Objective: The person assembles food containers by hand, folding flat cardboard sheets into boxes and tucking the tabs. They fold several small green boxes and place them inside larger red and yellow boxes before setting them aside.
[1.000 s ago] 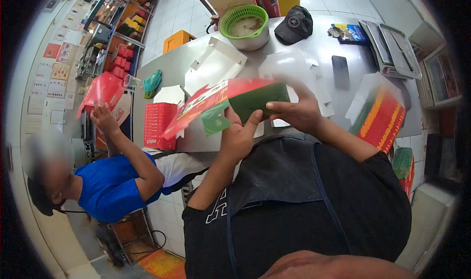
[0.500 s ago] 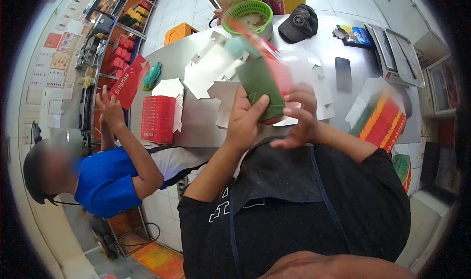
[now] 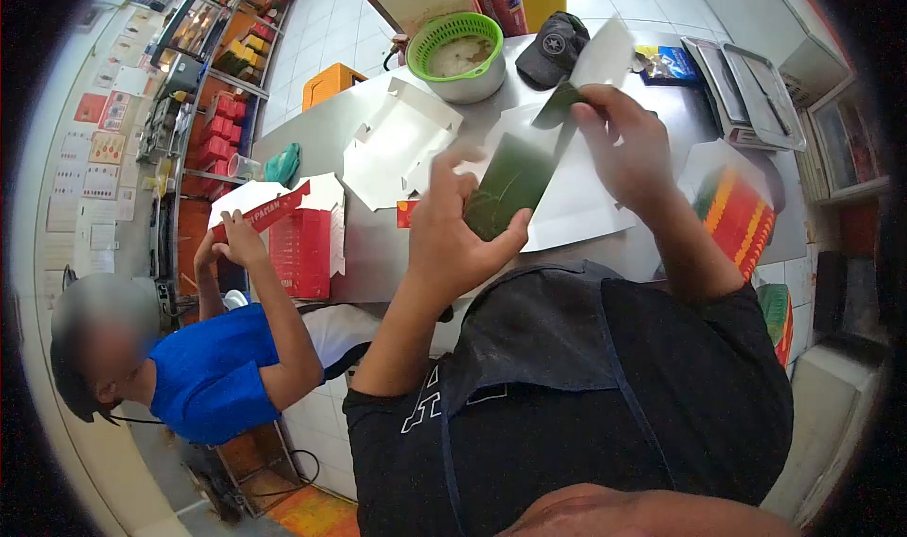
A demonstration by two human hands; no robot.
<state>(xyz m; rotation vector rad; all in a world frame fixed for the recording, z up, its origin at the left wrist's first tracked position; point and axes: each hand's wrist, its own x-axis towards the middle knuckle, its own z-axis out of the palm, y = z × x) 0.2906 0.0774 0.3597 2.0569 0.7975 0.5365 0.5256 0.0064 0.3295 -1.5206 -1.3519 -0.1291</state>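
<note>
A partly folded green cardboard piece (image 3: 513,183) is held in my left hand (image 3: 449,225), thumb along its lower edge and fingers at its left side. My right hand (image 3: 628,145) pinches the dark green flap of a carton (image 3: 605,60) whose pale inner side faces up, raised above the table. Whether the two green parts belong to one carton is unclear. White unfolded carton sheets (image 3: 397,145) lie beyond my left hand, and more white sheet (image 3: 586,211) lies below my right hand.
At the left, a co-worker (image 3: 222,367) holds a red carton (image 3: 274,211) beside stacked red cartons (image 3: 307,249). Along the far edge are a green basket in a pot (image 3: 458,55), a black cap (image 3: 553,51) and a blue packet (image 3: 669,65). Metal trays (image 3: 756,93) stand right.
My hands have moved apart, the right one up and to the right with the pale carton part. The green piece shows wider in my left hand. The co-worker's red carton has tilted and lowered.
</note>
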